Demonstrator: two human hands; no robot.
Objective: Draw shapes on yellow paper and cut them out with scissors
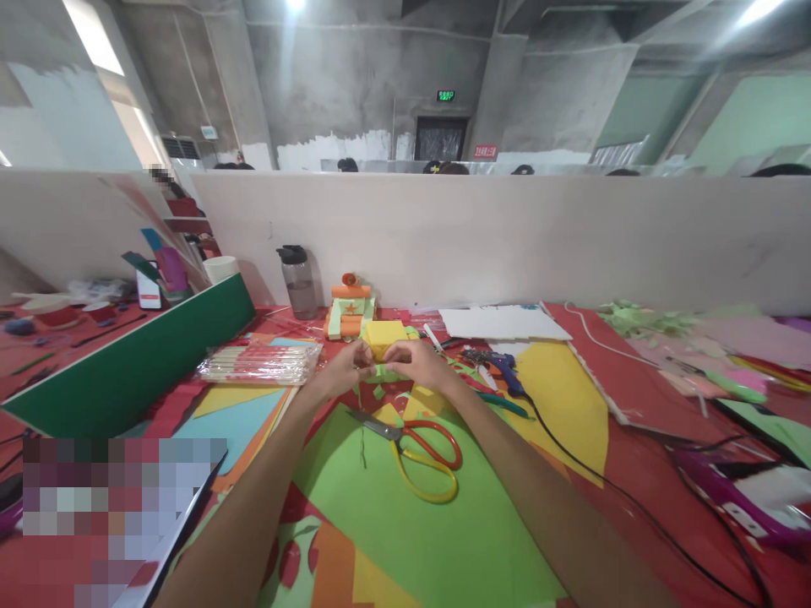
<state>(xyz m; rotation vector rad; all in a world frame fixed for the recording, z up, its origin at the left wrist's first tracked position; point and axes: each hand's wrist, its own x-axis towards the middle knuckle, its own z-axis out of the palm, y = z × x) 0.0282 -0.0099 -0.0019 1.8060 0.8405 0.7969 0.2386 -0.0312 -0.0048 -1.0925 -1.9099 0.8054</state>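
A yellow paper box (pixel 385 332) sits in the middle of the table, with light green paper parts (pixel 382 372) beneath it. My left hand (pixel 345 369) is closed at its left side, thumb and fingertips curled together against its edge. From the right, my right hand (pixel 419 363) pinches at the front of the same box, its fingers bent over the lower edge. Whether a smaller piece lies between the fingertips is hidden. Nearer to me, scissors (pixel 398 434) with red and yellow handles lie spread on a green paper sheet (pixel 405 523).
Behind the hands stands an orange and green paper model (pixel 351 308), beside a grey bottle (pixel 297 283). Wrapped sticks (pixel 263 363) lie left, by a green board (pixel 145 355). A blue glue gun (pixel 503 369) trails a black cable on the right. A white partition (pixel 481 241) closes the back.
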